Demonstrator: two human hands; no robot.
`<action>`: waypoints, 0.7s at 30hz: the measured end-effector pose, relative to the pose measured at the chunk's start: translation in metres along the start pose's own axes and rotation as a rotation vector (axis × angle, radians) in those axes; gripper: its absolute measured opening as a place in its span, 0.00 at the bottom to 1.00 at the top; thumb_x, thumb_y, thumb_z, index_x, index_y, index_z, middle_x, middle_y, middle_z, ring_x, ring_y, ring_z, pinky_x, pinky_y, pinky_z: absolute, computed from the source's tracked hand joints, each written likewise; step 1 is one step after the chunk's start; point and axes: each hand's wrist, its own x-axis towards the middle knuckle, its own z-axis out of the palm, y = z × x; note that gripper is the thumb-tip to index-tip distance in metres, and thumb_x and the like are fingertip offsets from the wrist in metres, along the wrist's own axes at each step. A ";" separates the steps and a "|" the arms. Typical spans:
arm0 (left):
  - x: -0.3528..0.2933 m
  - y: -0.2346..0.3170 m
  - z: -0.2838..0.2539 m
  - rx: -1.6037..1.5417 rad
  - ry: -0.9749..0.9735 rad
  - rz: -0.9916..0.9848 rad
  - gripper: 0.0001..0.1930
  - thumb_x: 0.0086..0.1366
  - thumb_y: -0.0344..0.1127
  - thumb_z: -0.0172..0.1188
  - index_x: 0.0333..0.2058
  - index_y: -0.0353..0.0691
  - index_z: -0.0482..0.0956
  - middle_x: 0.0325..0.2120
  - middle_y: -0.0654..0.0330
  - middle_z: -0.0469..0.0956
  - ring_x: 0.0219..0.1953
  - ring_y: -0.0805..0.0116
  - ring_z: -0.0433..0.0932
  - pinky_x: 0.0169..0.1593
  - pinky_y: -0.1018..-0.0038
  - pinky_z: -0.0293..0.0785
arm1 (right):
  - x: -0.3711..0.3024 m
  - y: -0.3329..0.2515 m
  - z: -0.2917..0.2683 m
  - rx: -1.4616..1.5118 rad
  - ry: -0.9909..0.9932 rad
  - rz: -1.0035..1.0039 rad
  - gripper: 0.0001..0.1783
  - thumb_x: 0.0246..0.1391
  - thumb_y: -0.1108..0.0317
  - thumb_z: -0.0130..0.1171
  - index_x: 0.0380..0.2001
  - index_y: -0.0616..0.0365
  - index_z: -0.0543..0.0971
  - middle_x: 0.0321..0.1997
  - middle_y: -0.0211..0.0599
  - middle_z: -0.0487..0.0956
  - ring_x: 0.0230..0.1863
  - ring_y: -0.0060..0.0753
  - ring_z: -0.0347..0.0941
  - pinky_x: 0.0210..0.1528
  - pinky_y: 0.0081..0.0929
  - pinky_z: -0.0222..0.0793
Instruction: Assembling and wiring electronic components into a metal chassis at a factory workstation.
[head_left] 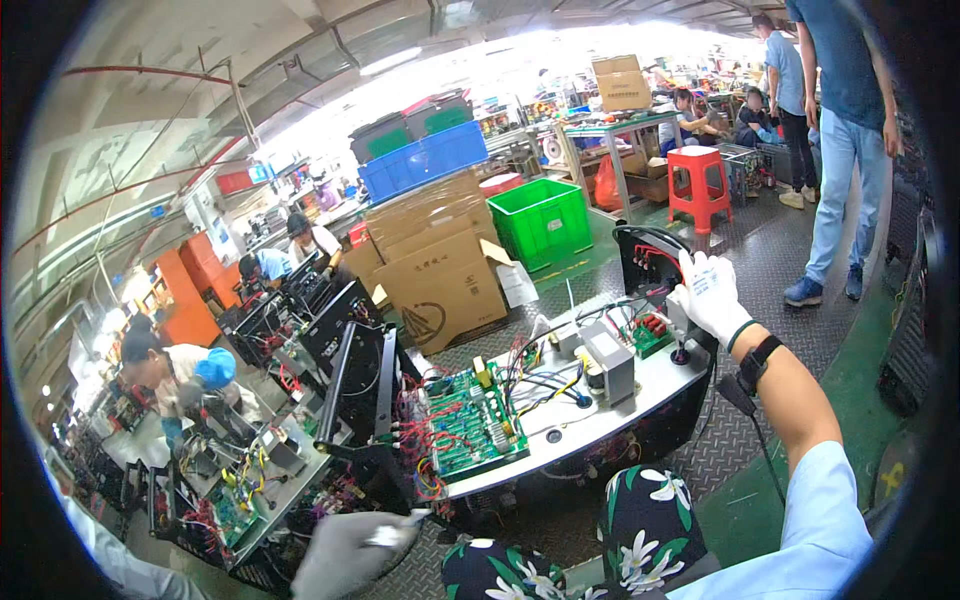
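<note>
An opened electrical unit lies before me, its pale metal base plate (560, 437) carrying a green circuit board (465, 425) thick with red wires. A grey boxy transformer (607, 362) with black and yellow leads stands right of the board. My right hand (712, 297), in a white glove, has its fingers bent at the edge of the black end panel (645, 255); its palm side is hidden. Low on the left, my gloved left hand (358, 548) is smeared by motion near the unit's lower left corner, its fingers unclear. A black frame with a handle (345, 385) rises at the unit's left end.
To the left, a co-worker in blue gloves bends over a similar opened unit (265, 475). Beyond mine stand a cardboard box (440, 290), a green crate (541, 222) and a red stool (699, 185). A person in jeans (845, 190) stands at the right on the patterned floor.
</note>
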 end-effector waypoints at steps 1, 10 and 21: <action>0.014 0.018 0.021 -0.085 -0.076 -0.006 0.09 0.62 0.30 0.53 0.37 0.31 0.78 0.29 0.61 0.80 0.34 0.77 0.74 0.40 0.78 0.69 | -0.002 0.000 -0.002 0.009 -0.024 0.010 0.35 0.52 0.48 0.52 0.58 0.59 0.64 0.45 0.42 0.72 0.42 0.38 0.70 0.43 0.34 0.61; 0.142 -0.009 0.210 -0.717 -0.459 -0.003 0.14 0.65 0.39 0.56 0.43 0.35 0.79 0.29 0.62 0.78 0.26 0.77 0.74 0.33 0.79 0.71 | 0.001 -0.001 -0.011 0.015 0.067 -0.027 0.31 0.48 0.54 0.57 0.54 0.58 0.67 0.48 0.42 0.72 0.44 0.41 0.70 0.46 0.38 0.62; 0.186 -0.022 0.250 -0.582 -0.625 0.147 0.12 0.65 0.35 0.54 0.45 0.39 0.78 0.34 0.62 0.81 0.37 0.78 0.75 0.44 0.78 0.71 | 0.100 -0.188 0.032 0.237 -0.378 -0.576 0.22 0.49 0.49 0.51 0.35 0.57 0.81 0.38 0.44 0.80 0.41 0.42 0.76 0.43 0.41 0.67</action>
